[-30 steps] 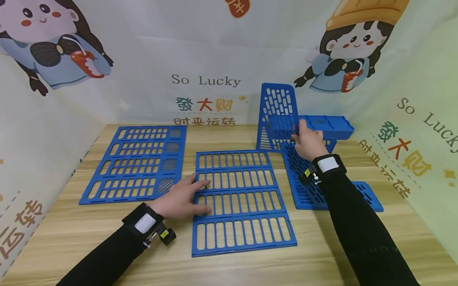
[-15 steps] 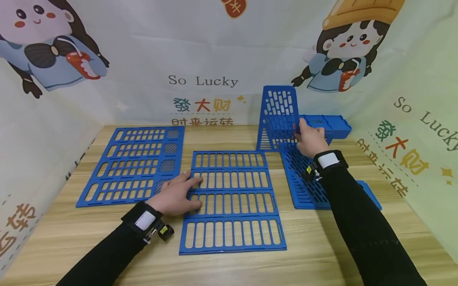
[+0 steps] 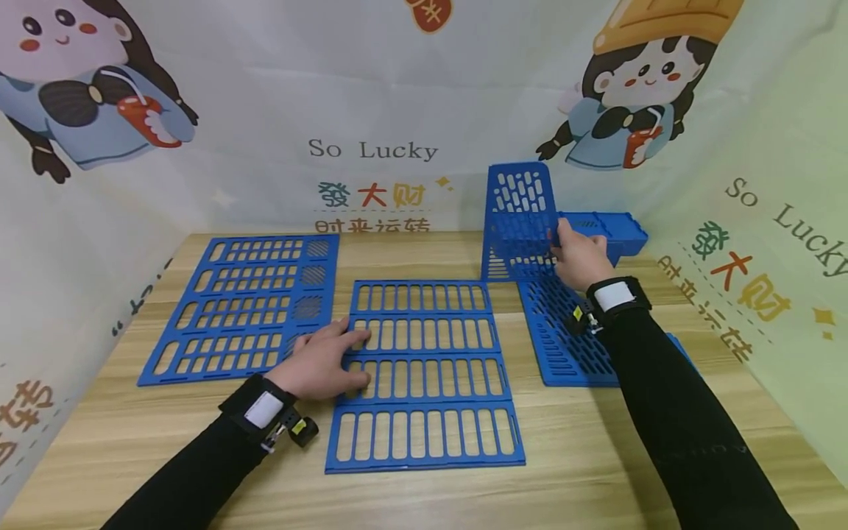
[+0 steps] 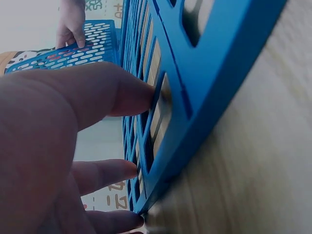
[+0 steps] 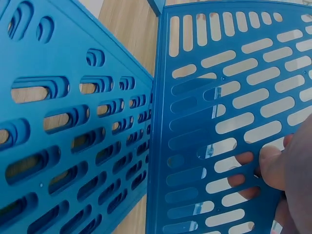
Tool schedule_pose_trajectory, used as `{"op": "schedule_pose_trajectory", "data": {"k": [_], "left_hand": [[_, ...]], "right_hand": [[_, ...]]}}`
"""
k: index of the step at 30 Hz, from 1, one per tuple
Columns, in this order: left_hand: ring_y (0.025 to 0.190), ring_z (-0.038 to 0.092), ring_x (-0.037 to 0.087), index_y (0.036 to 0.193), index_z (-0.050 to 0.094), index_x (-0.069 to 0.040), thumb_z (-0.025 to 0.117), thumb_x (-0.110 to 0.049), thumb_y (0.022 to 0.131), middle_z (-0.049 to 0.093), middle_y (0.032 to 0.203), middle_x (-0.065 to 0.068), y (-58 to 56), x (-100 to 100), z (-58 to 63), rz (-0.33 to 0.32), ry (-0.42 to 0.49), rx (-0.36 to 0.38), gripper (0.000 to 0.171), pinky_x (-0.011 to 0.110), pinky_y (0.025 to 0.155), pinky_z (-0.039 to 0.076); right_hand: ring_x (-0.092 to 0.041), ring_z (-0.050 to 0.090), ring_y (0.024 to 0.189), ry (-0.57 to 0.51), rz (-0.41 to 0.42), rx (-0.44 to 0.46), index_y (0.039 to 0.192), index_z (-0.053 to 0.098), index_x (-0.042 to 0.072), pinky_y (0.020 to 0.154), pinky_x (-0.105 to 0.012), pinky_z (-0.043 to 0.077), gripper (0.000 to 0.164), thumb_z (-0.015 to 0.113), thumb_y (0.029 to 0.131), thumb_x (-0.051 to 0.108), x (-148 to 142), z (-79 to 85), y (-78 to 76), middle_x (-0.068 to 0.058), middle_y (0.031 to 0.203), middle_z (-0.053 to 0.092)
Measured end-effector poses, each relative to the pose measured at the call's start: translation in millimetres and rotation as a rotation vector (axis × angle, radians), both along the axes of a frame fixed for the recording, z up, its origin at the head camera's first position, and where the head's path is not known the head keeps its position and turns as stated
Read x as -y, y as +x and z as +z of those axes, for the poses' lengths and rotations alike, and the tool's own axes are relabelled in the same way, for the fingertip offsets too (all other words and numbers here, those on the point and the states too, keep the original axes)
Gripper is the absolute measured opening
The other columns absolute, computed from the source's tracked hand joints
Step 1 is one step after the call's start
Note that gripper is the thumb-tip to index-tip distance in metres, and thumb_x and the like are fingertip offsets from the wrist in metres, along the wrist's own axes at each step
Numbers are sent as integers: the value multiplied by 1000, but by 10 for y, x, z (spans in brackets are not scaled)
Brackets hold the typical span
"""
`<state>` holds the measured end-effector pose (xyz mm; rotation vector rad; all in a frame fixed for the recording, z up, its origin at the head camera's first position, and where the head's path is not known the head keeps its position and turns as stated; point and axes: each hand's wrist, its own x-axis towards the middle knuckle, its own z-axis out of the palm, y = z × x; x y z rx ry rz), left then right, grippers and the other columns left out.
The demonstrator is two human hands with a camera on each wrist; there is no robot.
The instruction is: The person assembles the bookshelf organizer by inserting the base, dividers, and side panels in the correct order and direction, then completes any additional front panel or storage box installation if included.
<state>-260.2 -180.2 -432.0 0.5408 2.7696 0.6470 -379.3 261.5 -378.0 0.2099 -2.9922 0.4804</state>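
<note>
In the head view, my left hand [image 3: 318, 363] rests on the left edge of a flat blue grid panel [image 3: 424, 401] in the middle of the table. Its fingers are spread and fairly straight, with the thumb [image 4: 131, 95] touching the slats in the left wrist view. My right hand [image 3: 583, 258] pinches the right edge of a blue slotted side panel [image 3: 493, 221], which stands upright at the back right. In the right wrist view, fingertips show through the slots behind this panel [image 5: 243, 105]. Beside it lie similar slotted panels [image 5: 53, 107], seemingly stacked.
Another large blue grid panel [image 3: 245, 294] lies flat at the back left. Behind my right hand sits a long blue tray-like piece [image 3: 623, 230]. A printed cloth [image 3: 371, 88] encloses the wooden table [image 3: 424, 504] at the back and sides.
The middle grid panel has slid left toward the other grid panel, my left hand still on its edge. The upright side panel has shifted slightly right and down in my right hand.
</note>
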Motion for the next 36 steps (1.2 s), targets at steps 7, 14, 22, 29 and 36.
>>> {"op": "schedule_pose_trajectory", "data": {"k": [7, 14, 22, 29, 36], "left_hand": [[162, 30, 56, 164, 52, -11, 77, -39, 96, 30, 177, 31, 14, 38, 24, -3, -3, -14, 78, 81, 122, 22], [161, 32, 57, 163, 54, -11, 77, -38, 95, 32, 176, 32, 4, 59, 36, 3, -23, -18, 77, 81, 119, 25], [161, 32, 57, 164, 52, -11, 79, -39, 93, 32, 175, 32, -5, 43, 13, 21, -26, -14, 82, 78, 117, 28], [164, 24, 55, 166, 51, -13, 81, -44, 94, 30, 175, 34, -52, 32, 14, 11, -49, -3, 83, 81, 124, 21], [166, 25, 53, 160, 60, -17, 78, -40, 91, 29, 176, 34, -75, 13, 8, -15, -40, -28, 75, 80, 123, 24]], "right_hand": [[-43, 70, 106, 5, 15, 0, 133, 48, -1, 101, -60, 28, 30, 42, 104, -6, 138, 12, -14, -24, 112, 76], [-48, 70, 120, -36, 85, -6, 159, 39, -8, 114, -66, 29, 50, 50, 113, 7, 199, -29, -20, -30, 126, 76], [-50, 71, 121, -20, 136, 18, 131, 51, 1, 118, -71, 30, 20, 54, 115, 14, 193, -54, -40, -27, 123, 77], [-47, 69, 122, -20, 89, 33, 133, 60, 4, 116, -68, 29, 21, 50, 118, 15, 156, -31, -25, -25, 128, 77], [-48, 66, 135, -78, 65, 8, 139, 62, 4, 125, -70, 23, 29, 44, 117, 7, 259, -79, -86, -23, 135, 76]]}}
